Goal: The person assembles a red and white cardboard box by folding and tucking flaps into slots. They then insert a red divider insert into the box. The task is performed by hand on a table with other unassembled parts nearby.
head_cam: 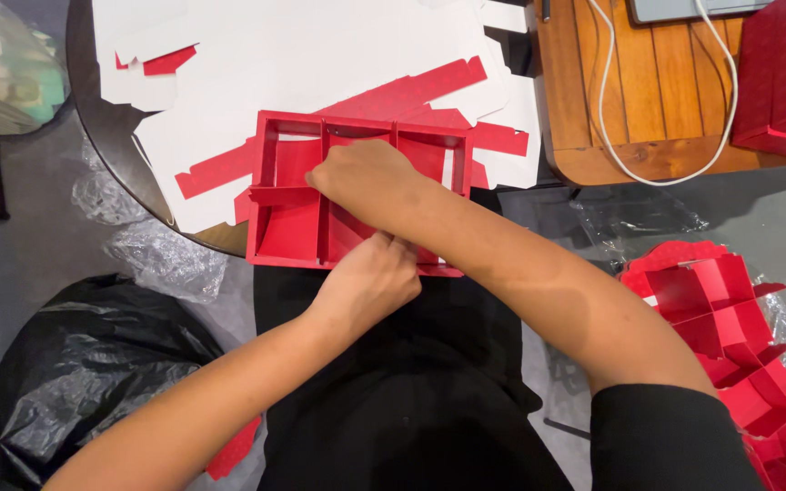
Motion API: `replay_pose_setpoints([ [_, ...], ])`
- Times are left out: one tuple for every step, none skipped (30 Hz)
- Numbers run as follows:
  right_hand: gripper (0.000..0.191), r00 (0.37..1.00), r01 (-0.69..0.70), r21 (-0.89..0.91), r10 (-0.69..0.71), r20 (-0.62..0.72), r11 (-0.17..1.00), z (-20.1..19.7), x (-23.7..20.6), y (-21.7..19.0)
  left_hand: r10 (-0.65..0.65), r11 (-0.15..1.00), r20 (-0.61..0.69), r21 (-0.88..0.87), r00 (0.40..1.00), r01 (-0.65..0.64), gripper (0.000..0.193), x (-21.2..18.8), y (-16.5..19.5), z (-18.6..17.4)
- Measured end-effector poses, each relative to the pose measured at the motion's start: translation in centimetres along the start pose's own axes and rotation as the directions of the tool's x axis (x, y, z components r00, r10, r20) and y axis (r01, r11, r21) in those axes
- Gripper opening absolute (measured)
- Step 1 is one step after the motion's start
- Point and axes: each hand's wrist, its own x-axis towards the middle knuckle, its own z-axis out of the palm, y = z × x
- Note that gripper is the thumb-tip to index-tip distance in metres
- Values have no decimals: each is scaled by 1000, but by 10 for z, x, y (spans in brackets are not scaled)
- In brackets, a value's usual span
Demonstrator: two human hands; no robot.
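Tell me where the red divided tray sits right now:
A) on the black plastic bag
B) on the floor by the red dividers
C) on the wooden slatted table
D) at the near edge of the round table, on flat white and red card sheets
D: the red divided tray rests on the flat card sheets at the round table's near edge, with both hands on it.

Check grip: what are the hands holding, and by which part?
Both hands are on the red divided box. The left hand pinches its near wall; the right hand presses on a divider inside. Exact finger contact is hidden.
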Motion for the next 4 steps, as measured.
replay_pose_setpoints([
  [12,1000,4,3,-4,-14,1000,1,0,-1,-6,1000,-16,16,1000,6,18,-1,0,1],
  [15,1000,7,6,-7,-29,1000,2,-1,-2,-11,999,-32,32,999,12,19,-2,-1,2],
  [17,999,7,10,-7,-40,1000,3,-2,-1,-24,999,-44,24,999,25,20,-2,0,3],
  [21,999,12,0,-12,-36,1000,4,-3,0,-38,999,-57,13,998,39,21,-3,1,5],
])
